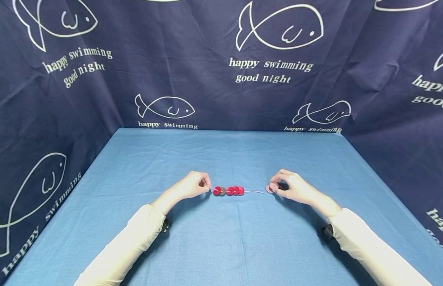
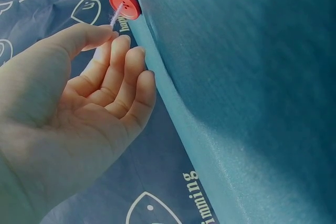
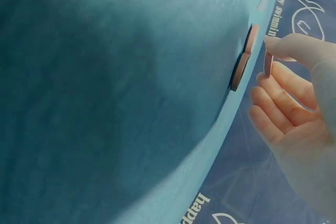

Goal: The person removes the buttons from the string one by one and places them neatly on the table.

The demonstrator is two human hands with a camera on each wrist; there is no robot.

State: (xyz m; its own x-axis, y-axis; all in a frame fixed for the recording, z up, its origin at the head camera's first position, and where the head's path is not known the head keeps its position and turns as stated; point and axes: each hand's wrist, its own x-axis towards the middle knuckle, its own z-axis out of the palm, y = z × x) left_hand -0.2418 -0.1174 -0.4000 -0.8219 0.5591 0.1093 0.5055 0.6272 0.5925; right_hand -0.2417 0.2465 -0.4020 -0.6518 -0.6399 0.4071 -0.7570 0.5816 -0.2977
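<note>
Head view: string (image 1: 254,192) between pinched left fingers (image 1: 206,180), red buttons (image 1: 236,190) just beside, pink button (image 1: 274,186) between pinched right fingers (image 1: 277,177).

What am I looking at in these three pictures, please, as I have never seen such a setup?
There is no machine here, only a person's bare left hand and right hand. The wide picture is taken from the person's head, looking forward and down; the closer two are taken from the left and right wrists. On the blue tablecloth, a white string runs through several red buttons and one brown button. The left hand pinches one end of that string. The right hand pinches a pink button, with two more buttons lying close by.
</note>
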